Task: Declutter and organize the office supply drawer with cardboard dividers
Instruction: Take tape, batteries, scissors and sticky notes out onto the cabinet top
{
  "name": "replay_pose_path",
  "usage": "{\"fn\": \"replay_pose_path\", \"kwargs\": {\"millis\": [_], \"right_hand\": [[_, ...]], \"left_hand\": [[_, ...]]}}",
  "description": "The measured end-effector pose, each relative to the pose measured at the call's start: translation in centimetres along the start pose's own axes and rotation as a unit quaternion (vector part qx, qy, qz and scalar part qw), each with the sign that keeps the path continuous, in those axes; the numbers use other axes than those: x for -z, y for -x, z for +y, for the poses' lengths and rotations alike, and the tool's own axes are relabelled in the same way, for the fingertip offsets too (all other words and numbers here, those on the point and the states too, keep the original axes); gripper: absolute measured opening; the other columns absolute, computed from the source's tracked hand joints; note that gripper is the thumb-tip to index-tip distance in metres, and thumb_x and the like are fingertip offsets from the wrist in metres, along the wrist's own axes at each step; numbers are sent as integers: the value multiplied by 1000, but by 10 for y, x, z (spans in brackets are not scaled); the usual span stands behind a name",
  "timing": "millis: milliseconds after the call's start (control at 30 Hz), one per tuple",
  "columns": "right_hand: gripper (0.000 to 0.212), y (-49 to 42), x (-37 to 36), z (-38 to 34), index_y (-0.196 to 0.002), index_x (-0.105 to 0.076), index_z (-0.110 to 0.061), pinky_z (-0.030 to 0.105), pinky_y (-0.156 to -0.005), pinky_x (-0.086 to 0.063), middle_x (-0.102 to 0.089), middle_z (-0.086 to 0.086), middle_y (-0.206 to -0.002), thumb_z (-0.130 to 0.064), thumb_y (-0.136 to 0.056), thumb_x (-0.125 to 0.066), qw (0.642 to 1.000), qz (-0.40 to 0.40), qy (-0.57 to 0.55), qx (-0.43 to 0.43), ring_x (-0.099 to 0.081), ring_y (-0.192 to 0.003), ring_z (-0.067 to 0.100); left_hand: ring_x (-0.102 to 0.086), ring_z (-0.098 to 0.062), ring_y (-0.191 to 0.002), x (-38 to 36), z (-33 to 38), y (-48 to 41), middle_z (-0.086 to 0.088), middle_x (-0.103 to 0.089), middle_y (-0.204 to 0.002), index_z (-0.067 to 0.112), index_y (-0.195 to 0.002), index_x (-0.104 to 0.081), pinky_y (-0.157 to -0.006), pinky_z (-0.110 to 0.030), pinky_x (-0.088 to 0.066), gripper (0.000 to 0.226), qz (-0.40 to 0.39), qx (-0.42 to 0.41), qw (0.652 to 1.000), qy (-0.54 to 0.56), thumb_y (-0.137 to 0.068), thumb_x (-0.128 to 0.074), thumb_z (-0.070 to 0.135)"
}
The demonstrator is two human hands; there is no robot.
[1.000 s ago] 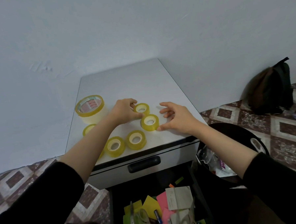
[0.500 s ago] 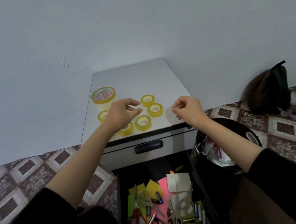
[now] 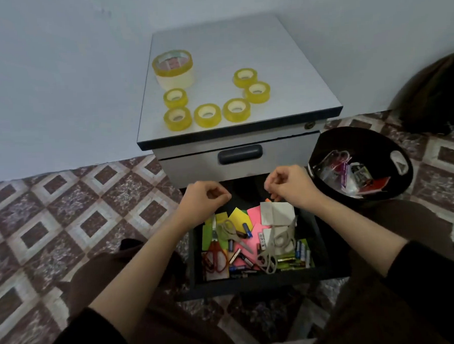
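A large tape roll (image 3: 172, 65) and six small yellow rolls (image 3: 207, 115) sit on the grey tabletop (image 3: 280, 63) of the cabinet. Below it, the left hand (image 3: 205, 199) hovers over the back left corner of the open drawer (image 3: 258, 280), fingers curled in, holding nothing visible. The drawer is dark-walled, pulled out low over the tiled floor and packed with a loose jumble: red-handled scissors (image 3: 215, 254), bright sticky notes (image 3: 252, 240), batteries, grey scissors (image 3: 275, 244). The right hand (image 3: 289, 184) hovers over the back right, curled likewise and empty. A black bin (image 3: 399, 186) stands just beside the drawer.
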State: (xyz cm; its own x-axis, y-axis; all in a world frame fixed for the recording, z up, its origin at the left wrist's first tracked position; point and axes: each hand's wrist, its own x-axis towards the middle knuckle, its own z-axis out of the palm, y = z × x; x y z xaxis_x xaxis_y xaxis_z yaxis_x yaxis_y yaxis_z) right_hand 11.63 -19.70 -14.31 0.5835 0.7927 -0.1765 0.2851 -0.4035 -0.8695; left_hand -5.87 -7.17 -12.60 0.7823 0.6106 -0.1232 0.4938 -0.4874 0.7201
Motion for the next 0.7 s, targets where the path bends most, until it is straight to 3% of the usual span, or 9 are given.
{"fn": "replay_pose_path", "kwargs": {"millis": [133,200,333,467,600,700], "right_hand": [[28,1,-19,27,-61,-59,-14,23,-49,-51,-59,5,-57,7,-81,-61,999,-12,29,-39,-56,-47,15],[25,-1,-29,40,-63,-60,-11,21,-47,-50,-58,5,-56,6,-81,-63,997,-25,36,-65,-55,-44,10],[7,-4,-52,62,-79,-66,6,11,-42,-41,-57,10,-62,7,-82,-60,993,-52,45,-97,-50,-35,-2],[9,-11,-70,84,-81,-72,0,6,-48,-40,-62,1,-67,1,-80,-63,985,-85,106,-110,-56,-50,-4],[13,-24,-89,103,-87,-74,1,31,-76,-53,-71,14,-90,-7,-80,-67,970,-118,165,-137,-65,-86,22],[15,-34,-101,114,-86,-73,3,38,-77,-55,-70,17,-88,-10,-80,-67,965,-117,182,-150,-65,-85,28]], "left_hand": [[-56,3,-67,-19,-42,7,-5,-69,-85,8,-89,-71,-58,-5,-39,9,-31,67,997,-35,-85,-65,15],[-57,-7,-79,-29,-63,11,-6,-69,-93,7,-95,-70,-60,-9,-36,15,-56,110,991,-58,-86,-65,18],[-61,-13,-90,-52,-93,17,-7,-69,-100,7,-98,-70,-73,-14,-40,18,-110,163,978,-76,-85,-65,18],[-61,-17,-100,-76,-109,14,-6,-68,-104,9,-103,-70,-78,-18,-43,20,-162,191,963,-99,-87,-63,20],[-58,-21,-108,-101,-114,5,-9,-65,-114,8,-114,-66,-88,-26,-45,28,-197,208,952,-109,-90,-59,20],[-58,-25,-106,-116,-113,-3,-13,-64,-113,5,-117,-63,-83,-27,-44,30,-186,211,954,-106,-90,-55,17]]}}
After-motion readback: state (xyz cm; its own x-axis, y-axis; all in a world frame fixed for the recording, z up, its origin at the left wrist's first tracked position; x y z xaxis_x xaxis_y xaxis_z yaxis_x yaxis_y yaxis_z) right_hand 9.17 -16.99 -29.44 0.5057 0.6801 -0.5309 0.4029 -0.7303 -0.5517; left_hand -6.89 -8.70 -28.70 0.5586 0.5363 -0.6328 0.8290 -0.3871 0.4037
